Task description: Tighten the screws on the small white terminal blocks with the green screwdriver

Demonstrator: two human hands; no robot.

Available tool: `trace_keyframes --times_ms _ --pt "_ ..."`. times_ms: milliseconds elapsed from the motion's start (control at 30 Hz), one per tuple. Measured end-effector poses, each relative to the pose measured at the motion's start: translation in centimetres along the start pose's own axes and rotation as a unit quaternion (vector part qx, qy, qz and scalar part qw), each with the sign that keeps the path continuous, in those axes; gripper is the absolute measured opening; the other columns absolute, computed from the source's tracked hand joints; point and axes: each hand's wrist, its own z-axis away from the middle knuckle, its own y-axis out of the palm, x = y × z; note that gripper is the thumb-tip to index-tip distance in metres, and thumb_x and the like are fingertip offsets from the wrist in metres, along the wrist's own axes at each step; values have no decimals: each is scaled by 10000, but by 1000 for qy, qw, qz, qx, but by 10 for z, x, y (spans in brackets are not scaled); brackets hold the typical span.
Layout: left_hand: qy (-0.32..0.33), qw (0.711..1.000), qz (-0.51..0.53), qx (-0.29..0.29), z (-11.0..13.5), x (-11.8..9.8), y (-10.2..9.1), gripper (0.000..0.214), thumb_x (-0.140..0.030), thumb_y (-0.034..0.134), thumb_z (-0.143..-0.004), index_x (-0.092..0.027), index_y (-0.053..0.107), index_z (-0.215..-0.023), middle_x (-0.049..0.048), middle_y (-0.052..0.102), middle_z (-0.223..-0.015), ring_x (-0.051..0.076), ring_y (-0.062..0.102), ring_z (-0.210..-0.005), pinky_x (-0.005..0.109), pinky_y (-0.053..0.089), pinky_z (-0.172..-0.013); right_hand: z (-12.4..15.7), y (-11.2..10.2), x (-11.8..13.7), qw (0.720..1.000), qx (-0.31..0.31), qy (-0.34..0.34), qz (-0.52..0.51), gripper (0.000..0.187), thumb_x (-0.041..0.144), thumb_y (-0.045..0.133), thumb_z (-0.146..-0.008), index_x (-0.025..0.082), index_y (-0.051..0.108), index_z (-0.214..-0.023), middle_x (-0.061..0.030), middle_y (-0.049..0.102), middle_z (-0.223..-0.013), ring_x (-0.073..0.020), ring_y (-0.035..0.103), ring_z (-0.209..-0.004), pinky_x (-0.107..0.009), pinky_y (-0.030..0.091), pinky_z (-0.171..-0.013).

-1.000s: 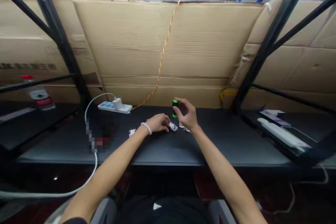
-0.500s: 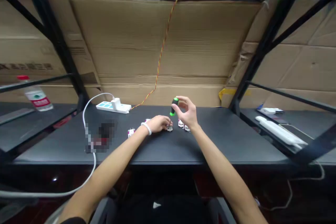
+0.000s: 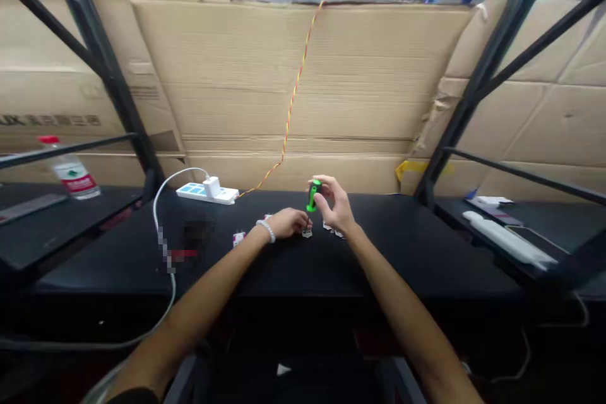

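My right hand [image 3: 337,207] pinches the green and black handle of a small screwdriver [image 3: 312,196], held nearly upright with its tip down on a small white part [image 3: 307,233] on the black table [image 3: 426,252]. My left hand [image 3: 288,222], with a white bead bracelet at the wrist, rests on the table with its fingers closed against that part. More small white parts [image 3: 238,238] lie on the table to the left, behind the left hand, and under my right hand.
A white power strip [image 3: 206,192] with a plugged-in charger and white cable sits at the back left. A red-yellow twisted wire [image 3: 292,101] hangs down the cardboard wall. A water bottle [image 3: 71,170] stands far left. White items [image 3: 506,237] lie on the right shelf.
The screwdriver in my right hand has tilted up to nearly vertical over the small part. My left hand stays on the part.
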Motion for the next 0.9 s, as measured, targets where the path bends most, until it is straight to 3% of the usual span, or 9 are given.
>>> trace_keyframes --times_ms 67,133,333,500,700,900 --pt "-1 1000 0 0 0 0 0 359 52 615 -835 -172 856 -978 78 814 -1196 189 785 -1057 225 599 -900 0 1 0 999 -25 -5 23 383 474 780 -913 282 684 -1230 -90 737 -1152 -248 747 -989 -422 662 -897" --pt "-3 1000 -1 2 0 0 0 360 51 615 -839 -168 857 -991 85 813 -1202 194 785 -1066 231 599 -915 -1 2 -1 998 -43 -4 36 365 462 785 -911 278 699 -1214 -94 726 -1151 -245 734 -998 -414 658 -899" --pt "-9 1000 2 7 0 -3 -2 337 27 649 -848 -188 861 -999 76 813 -1200 202 780 -1089 247 588 -969 -2 0 1 1000 11 -9 27 390 448 501 -1074 277 610 -1407 -110 737 -1225 -220 768 -933 -403 671 -857" --pt "-11 1000 4 9 1 -6 -4 286 9 656 -877 -179 857 -953 79 811 -1200 204 780 -1087 257 580 -987 -3 -1 4 997 -29 -24 72 366 446 756 -931 297 725 -1263 -94 675 -1173 -257 696 -1031 -420 646 -874" --pt "-12 1000 5 16 0 -5 -5 255 -29 701 -866 -186 858 -992 83 807 -1219 210 777 -1094 255 579 -974 -5 -4 3 997 -3 -32 65 400 369 474 -1069 279 630 -1427 -109 708 -1206 -250 720 -1035 -453 642 -928" --pt "-11 1000 11 20 3 -7 -8 291 -17 696 -845 -194 855 -1012 74 803 -1239 206 775 -1099 255 576 -985 -4 -5 7 995 -26 -22 89 390 406 747 -925 305 721 -1301 -93 636 -1195 -238 658 -946 -452 628 -881"
